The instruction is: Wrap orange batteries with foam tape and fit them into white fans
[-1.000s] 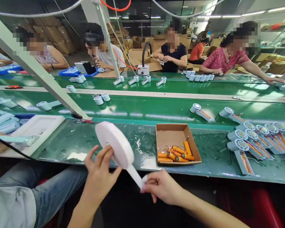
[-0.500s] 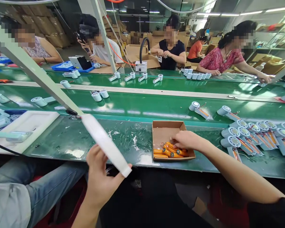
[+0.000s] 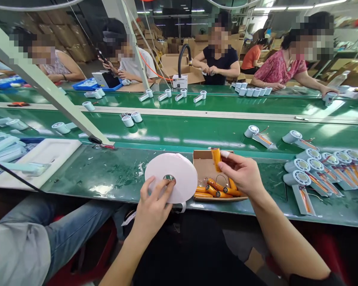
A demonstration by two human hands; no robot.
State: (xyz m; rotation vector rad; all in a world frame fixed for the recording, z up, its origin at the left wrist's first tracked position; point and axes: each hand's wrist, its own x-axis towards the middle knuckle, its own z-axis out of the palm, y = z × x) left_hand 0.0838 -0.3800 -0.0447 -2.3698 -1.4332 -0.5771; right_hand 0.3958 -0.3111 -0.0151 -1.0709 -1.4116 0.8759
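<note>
A wide white tape roll point(image 3: 185, 178) stands tilted at the bench's front edge, its flat side towards me. My left hand point(image 3: 155, 208) grips it, with fingertips at the centre hole and a short loose tape end hanging below. My right hand point(image 3: 241, 171) pinches an orange cylindrical battery point(image 3: 216, 159) upright between thumb and fingers, above a cardboard box point(image 3: 204, 162). A white cover sits on one fingertip of that hand. Several more orange batteries point(image 3: 216, 188) with thin wires lie in the box, whose left side is partly behind the roll.
Light-blue round-headed units point(image 3: 298, 178) with orange inserts crowd the bench at right. A white tray point(image 3: 64, 157) lies at left under a slanted metal post point(image 3: 74, 111). Green belts run across, carrying scattered units. Co-workers sit along the far side, and another person's leg is at left.
My right hand has lifted an orange battery out of the box. My left hand has turned the tape roll from edge-on to face-on and moved it right, next to the box.
</note>
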